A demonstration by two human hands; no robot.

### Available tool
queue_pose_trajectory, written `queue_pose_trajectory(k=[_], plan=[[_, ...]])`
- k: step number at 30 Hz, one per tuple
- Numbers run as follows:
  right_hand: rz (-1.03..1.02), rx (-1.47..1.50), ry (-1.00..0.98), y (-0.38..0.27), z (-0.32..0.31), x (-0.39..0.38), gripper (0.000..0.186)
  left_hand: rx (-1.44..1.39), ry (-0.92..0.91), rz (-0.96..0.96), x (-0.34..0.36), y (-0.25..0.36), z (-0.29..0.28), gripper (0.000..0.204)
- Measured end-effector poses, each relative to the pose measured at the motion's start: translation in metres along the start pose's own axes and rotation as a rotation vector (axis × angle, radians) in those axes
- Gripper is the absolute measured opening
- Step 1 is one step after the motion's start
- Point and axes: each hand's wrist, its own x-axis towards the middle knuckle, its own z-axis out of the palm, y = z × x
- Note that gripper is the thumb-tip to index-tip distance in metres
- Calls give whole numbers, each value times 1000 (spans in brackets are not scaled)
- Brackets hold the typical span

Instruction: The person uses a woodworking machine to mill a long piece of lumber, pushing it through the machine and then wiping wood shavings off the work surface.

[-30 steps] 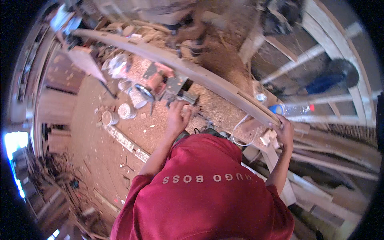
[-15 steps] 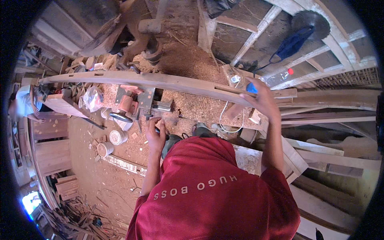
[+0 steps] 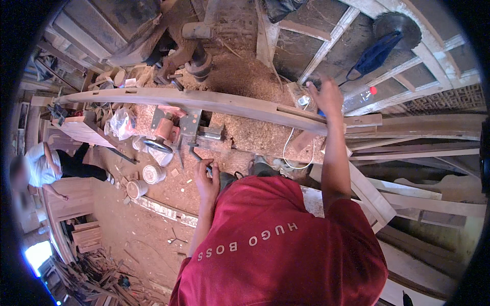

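Note:
A long, slightly curved wooden beam point(image 3: 219, 104), with slots cut in it, lies across the machine bench. My left hand point(image 3: 206, 183) is closed around the dark crank handle point(image 3: 194, 152) at the front of the machine's vise point(image 3: 166, 128). Above the beam's right part, my right hand point(image 3: 329, 97) is raised with its fingers apart and nothing in it. A clear plastic bottle with a red cap point(image 3: 373, 91) lies just beyond that hand, partly hidden by it.
Wood shavings point(image 3: 255, 135) cover the bench. A white cable point(image 3: 285, 153) loops down near its right end. White buckets point(image 3: 154, 174) stand on the floor at left, where another person point(image 3: 43, 166) is walking. Boards point(image 3: 418, 153) are stacked at right; a circular saw blade point(image 3: 408, 28) hangs behind.
My right hand has lifted off the beam and moved farther away from me. My left hand has come slightly nearer with the crank handle. The other person has come farther into view.

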Motion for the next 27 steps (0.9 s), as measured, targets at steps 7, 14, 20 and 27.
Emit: queue_pose_trajectory(k=[7, 14, 20, 27], plan=[[-459, 6, -311, -11, 32, -20, 74, 38, -28, 60, 6, 2, 4, 15], [-343, 288, 2, -7, 33, -5, 74, 2, -23, 4, 4, 4, -1, 15], [-253, 80, 122, -20, 39, -1, 52, 10, -35, 4, -11, 4, -4, 14], [-87, 417, -90, -30, 10, 0, 38, -11, -9, 22, -16, -4, -2, 17]])
